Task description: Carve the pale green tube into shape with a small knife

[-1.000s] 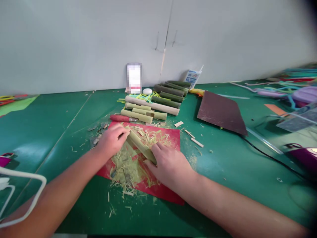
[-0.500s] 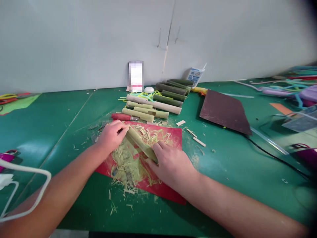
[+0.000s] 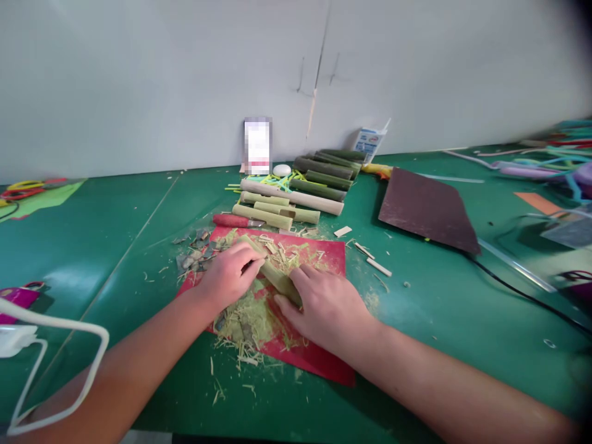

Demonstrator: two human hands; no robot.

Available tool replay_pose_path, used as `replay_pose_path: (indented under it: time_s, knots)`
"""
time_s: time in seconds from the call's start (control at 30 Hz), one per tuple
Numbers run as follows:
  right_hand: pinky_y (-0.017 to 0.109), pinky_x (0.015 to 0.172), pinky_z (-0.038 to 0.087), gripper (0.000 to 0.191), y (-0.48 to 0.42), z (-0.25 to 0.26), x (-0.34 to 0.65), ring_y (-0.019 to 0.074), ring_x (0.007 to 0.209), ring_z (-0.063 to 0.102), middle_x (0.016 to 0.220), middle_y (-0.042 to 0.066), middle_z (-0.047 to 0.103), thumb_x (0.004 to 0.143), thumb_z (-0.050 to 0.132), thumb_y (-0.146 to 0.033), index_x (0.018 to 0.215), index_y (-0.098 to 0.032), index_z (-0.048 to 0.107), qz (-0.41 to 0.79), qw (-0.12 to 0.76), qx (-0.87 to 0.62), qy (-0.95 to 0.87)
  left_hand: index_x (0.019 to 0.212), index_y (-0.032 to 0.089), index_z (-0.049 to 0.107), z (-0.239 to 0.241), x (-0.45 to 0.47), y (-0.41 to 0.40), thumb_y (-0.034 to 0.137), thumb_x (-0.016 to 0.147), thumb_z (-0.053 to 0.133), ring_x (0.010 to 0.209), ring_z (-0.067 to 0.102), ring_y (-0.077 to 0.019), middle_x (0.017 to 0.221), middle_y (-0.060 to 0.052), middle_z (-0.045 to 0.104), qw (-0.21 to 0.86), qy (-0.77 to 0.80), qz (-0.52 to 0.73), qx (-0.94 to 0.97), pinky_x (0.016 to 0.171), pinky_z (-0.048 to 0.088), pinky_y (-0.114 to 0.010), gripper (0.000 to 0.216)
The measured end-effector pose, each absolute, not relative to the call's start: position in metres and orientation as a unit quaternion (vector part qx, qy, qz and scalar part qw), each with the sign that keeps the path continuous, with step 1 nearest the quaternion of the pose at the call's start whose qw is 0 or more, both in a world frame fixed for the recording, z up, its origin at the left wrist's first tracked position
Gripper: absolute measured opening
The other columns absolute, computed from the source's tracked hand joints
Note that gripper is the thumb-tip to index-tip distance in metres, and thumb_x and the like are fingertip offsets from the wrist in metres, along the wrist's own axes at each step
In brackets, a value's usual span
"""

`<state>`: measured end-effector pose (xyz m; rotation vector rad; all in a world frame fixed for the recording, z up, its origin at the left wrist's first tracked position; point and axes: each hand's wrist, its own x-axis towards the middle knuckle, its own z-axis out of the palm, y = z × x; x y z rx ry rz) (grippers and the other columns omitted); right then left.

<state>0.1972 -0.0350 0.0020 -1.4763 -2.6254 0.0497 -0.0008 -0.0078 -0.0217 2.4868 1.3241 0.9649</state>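
Note:
A pale green bamboo tube (image 3: 277, 279) lies slantwise over a red sheet (image 3: 330, 251) strewn with shavings. My right hand (image 3: 326, 302) is closed around its near end. Partway along the tube, my left hand (image 3: 235, 271) is pinched against its upper side; what is between the fingers, if anything, is hidden. The far end of the bamboo shows beyond the left knuckles. Curled shavings (image 3: 247, 320) and dust cover the sheet below the tube. Just behind the sheet rests a red-handled knife or chisel (image 3: 231, 220), its metal end pointing right.
Several cut bamboo tubes (image 3: 296, 197) lie in rows at the back, near a phone-like upright screen (image 3: 258, 145) and a carton (image 3: 369, 143). A dark brown sheet (image 3: 428, 209) lies right. A white cable (image 3: 99, 351) loops over my left forearm. Grey scraps (image 3: 192, 253) lie left.
My left hand has slid along the bamboo tube, from its far end toward my right hand. My right hand keeps its grip. The whole view has shifted slightly.

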Motion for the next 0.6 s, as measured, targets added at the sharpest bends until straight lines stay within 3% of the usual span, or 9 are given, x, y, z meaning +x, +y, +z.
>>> replay_pose_path:
  time_s: [0.2, 0.37, 0.6]
  knots:
    - [0.03, 0.051, 0.029, 0.023, -0.034, 0.0, 0.195, 0.0163, 0.061, 0.055, 0.076, 0.003, 0.058, 0.085, 0.041, -0.035, 0.081, -0.017, 0.055, 0.015, 0.066, -0.499, -0.864, 0.089, 0.017, 0.063, -0.022, -0.008, 0.002, 0.019, 0.087, 0.05, 0.078, 0.06, -0.0147, 0.083, -0.004, 0.063, 0.052, 0.455, 0.326, 0.827, 0.073, 0.048, -0.028, 0.013]
    - [0.03, 0.058, 0.034, 0.019, -0.032, -0.001, 0.196, 0.0183, 0.072, 0.056, 0.082, 0.006, 0.057, 0.081, 0.049, -0.034, 0.081, -0.016, 0.057, -0.023, 0.093, -0.494, -0.864, 0.084, 0.017, 0.064, -0.024, -0.02, 0.012, 0.022, 0.085, 0.052, 0.078, 0.059, -0.0172, 0.08, -0.005, 0.064, -0.017, 0.515, 0.343, 0.785, 0.074, 0.048, -0.031, 0.013]
    - [0.031, 0.053, 0.033, 0.023, -0.033, 0.0, 0.198, 0.0187, 0.065, 0.055, 0.078, 0.004, 0.057, 0.085, 0.043, -0.036, 0.081, -0.017, 0.056, 0.001, 0.062, -0.496, -0.866, 0.091, 0.017, 0.063, -0.021, -0.008, -0.002, 0.02, 0.087, 0.05, 0.08, 0.06, -0.0146, 0.085, -0.005, 0.064, 0.061, 0.454, 0.318, 0.83, 0.075, 0.048, -0.028, 0.014]
